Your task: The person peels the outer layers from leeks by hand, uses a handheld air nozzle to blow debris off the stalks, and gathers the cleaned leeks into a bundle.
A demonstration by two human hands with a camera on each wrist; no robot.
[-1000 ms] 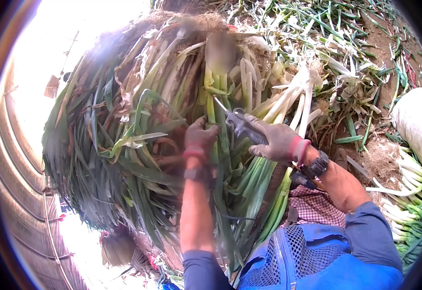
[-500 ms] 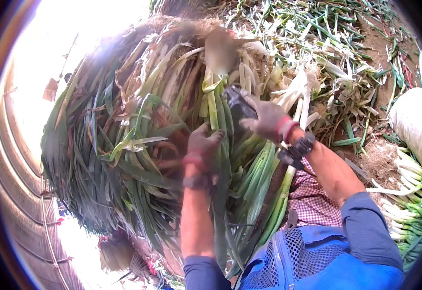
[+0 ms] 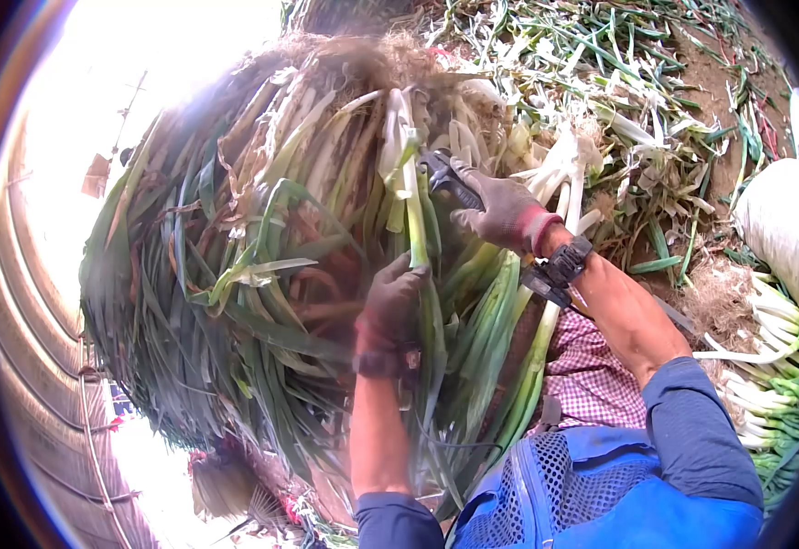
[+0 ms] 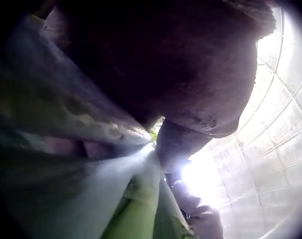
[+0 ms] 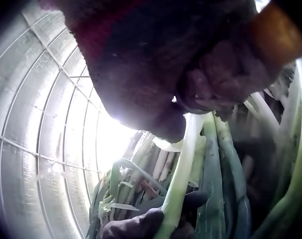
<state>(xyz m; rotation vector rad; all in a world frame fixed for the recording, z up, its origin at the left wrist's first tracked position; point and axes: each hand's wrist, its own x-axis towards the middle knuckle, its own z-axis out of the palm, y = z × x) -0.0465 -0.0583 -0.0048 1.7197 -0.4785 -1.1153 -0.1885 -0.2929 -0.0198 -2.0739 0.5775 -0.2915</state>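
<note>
Now a pale, smooth length of the green onion (image 3: pixel 411 197) shows above your left hand (image 3: pixel 391 300), where half a second ago the stem looked yellow-green and wrapped. A limp flap of skin (image 5: pixel 197 167) lies beside it, so the outer layer seems to be coming away; I'd judge this stem partly cleaned. You hold it upright in front of the heap, roughly between your hands. Your gloved left thumb and fingers pinch its green part, a little nearer to you than before. Your gloved right hand (image 3: pixel 502 216) is wrapped round a dark tool (image 3: pixel 454 180), higher than a second ago, its front end just beside the stem; whether it touches, I cannot tell.

Behind your work, the heap of onions (image 3: pixel 198 265) spreads wide, rooty ends away from you and long leaves drooping towards you; what bears it is hidden. Beyond, leaf scraps (image 3: pixel 592 50) litter the brown ground (image 3: pixel 703 82). To your right, onions with white stems (image 3: pixel 773 366) lie piled near a whitish sack (image 3: pixel 782 229). On your left, a ribbed, curved wall (image 3: pixel 38 366) rises beside strong glare.
</note>
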